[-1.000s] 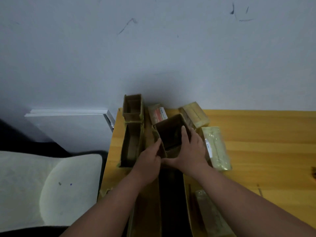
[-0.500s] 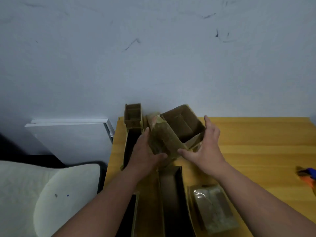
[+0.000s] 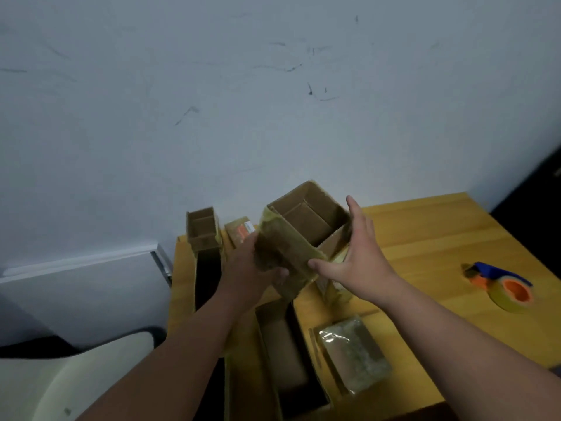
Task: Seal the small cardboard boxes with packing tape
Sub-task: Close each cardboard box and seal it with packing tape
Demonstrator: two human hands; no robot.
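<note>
1. A pale grey-blue painted wall (image 3: pixel 273 101) fills the upper part of the view, marked with thin dark scuffs and scratches.
2. A light yellow wooden table (image 3: pixel 440 238) with visible plank grain stands against that wall; its right back corner shows at the upper right.
3. A white flat panel with a metal edge (image 3: pixel 82 287) leans or stands to the left of the table, close to the wall.
4. A cream-coloured padded chair seat (image 3: pixel 76 375) sits at the lower left, below the panel, with small dark specks on its surface.
5. A dark area (image 3: pixel 534 189) lies beyond the table at the far right edge; too dim to make out.
</note>
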